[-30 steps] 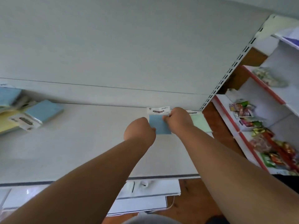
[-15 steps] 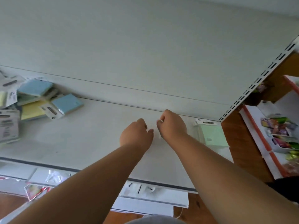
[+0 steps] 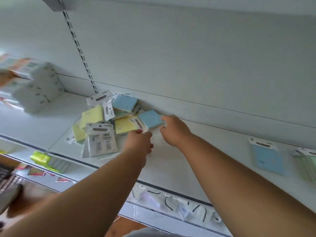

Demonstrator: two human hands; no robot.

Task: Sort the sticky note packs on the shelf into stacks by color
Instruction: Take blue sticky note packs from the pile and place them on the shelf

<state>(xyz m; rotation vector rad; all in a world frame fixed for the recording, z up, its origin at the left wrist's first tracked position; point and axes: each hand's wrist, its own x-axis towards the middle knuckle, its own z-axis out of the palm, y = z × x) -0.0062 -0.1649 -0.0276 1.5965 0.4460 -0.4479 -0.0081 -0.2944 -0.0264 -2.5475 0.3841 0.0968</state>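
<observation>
Right now both hands reach into the jumbled pile of sticky note packs at the middle left of the frame, on the white shelf [image 3: 171, 161]. The right hand [image 3: 174, 130] is the nearer one to the blue pack [image 3: 150, 120] at the pile's right edge: its fingers are spread and curled, thumb below and fingertips at the pack's upper right corner, touching or just beside it, not yet pinching. That pack lies tilted, propped on a yellow pack [image 3: 124, 126], directly left of those fingers. The left hand [image 3: 139, 142] sits lower, fingers loosely curled just beside the yellow pack's near edge; whether it grips anything I cannot tell. A sorted blue pack [image 3: 267, 158] lies flat at the right.
</observation>
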